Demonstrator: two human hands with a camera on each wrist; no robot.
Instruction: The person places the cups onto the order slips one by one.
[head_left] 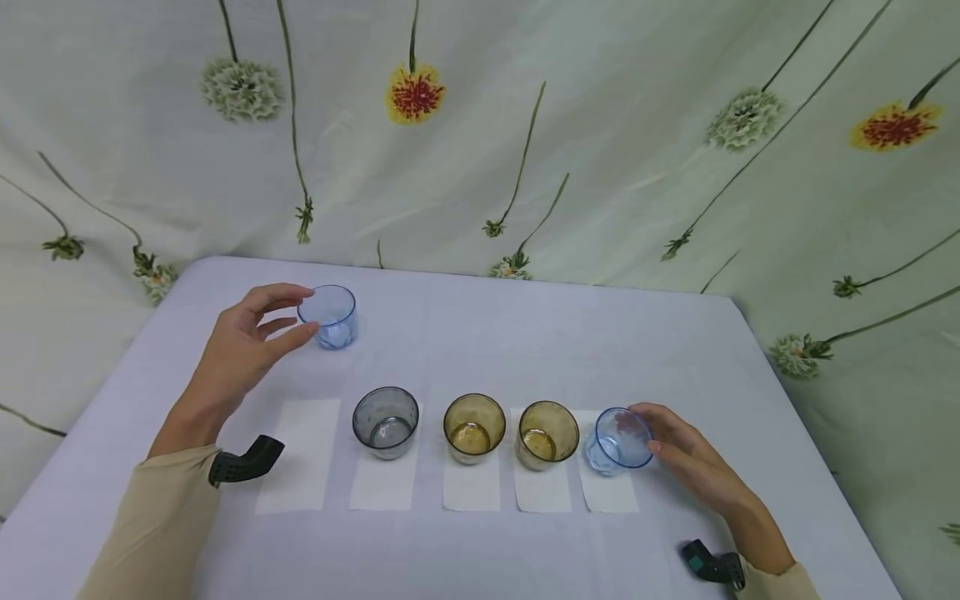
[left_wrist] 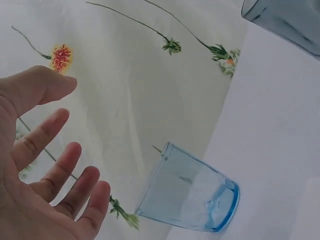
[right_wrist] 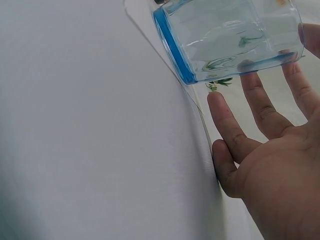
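At the table's far left stands a clear blue glass [head_left: 336, 329]. My left hand [head_left: 243, 342] is beside its rim with thumb and fingers spread; the left wrist view shows a gap between the fingertips and the blue glass [left_wrist: 192, 192]. My right hand [head_left: 697, 462] holds a second blue glass [head_left: 603, 457] near its rim, between thumb and fingers, at the right end of a row. In the right wrist view fingertips press against this glass [right_wrist: 225, 40]. To its left stand two amber glasses [head_left: 547, 433] [head_left: 474, 429] and a grey glass [head_left: 386, 425].
Several white paper strips [head_left: 298, 467] lie in a row on the white-covered table [head_left: 480, 558], the leftmost with no glass on it. A flower-printed cloth [head_left: 615, 192] hangs behind the table. Dark wrist devices [head_left: 247, 460] sit on both wrists.
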